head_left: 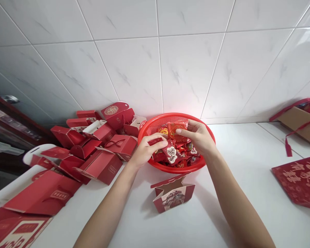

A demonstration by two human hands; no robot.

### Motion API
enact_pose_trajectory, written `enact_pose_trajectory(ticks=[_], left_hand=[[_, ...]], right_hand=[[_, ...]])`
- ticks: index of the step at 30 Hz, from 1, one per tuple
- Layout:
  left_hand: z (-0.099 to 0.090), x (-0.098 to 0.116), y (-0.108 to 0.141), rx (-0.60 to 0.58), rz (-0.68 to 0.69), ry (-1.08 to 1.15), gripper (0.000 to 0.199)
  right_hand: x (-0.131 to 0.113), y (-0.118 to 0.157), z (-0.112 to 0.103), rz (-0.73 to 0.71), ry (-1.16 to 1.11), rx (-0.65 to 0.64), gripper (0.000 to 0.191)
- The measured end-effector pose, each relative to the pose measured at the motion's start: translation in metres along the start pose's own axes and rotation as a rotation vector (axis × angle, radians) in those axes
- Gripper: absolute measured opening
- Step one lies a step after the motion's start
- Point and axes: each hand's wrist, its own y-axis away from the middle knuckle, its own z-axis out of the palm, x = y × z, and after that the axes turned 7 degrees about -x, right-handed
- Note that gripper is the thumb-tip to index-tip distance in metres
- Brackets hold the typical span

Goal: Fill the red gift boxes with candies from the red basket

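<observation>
Over a red plastic basket [146,124] full of wrapped candies [182,156], both of my hands hold packets. My left hand [146,150] pinches a red candy packet [172,153] with white lettering; another small dark red wrapper shows at its fingers. Between the thumb and fingers of my right hand [198,136] is a shiny red candy packet [177,130] with a gold print. Just in front of the basket a small red gift box [173,198] with a printed picture stands upright, its top open.
Many red gift boxes [100,163], some with open lids, are piled at the left. A cardboard box [299,122] with red ribbon sits at the far right, near a red printed bag [299,181]. A tiled wall [129,72] rises behind the basket.
</observation>
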Motion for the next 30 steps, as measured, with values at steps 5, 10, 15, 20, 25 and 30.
enact_pose_trajectory(ticks=[5,10,15,20,25,30], left_hand=[[0.005,0.002,0.003,-0.077,0.002,-0.089,0.019],[0.005,-0.002,0.003,0.006,0.047,0.016,0.021],[0.0,0.003,0.003,0.03,0.067,-0.026,0.023],[-0.012,0.015,0.007,0.047,0.035,-0.085,0.023],[-0.015,0.025,0.012,0.025,-0.013,-0.159,0.025],[-0.015,0.027,0.014,-0.009,0.004,-0.161,0.026]], right_hand=[[-0.004,0.004,0.012,-0.043,0.016,0.02,0.024],[-0.001,0.003,0.01,-0.017,0.0,-0.095,0.028],[-0.002,0.005,0.01,-0.043,0.036,-0.088,0.024],[-0.011,0.008,0.009,-0.114,0.31,-0.039,0.025],[-0.019,0.012,0.009,-0.118,0.447,-0.13,0.031],[-0.023,0.016,0.009,-0.049,0.305,-0.099,0.037]])
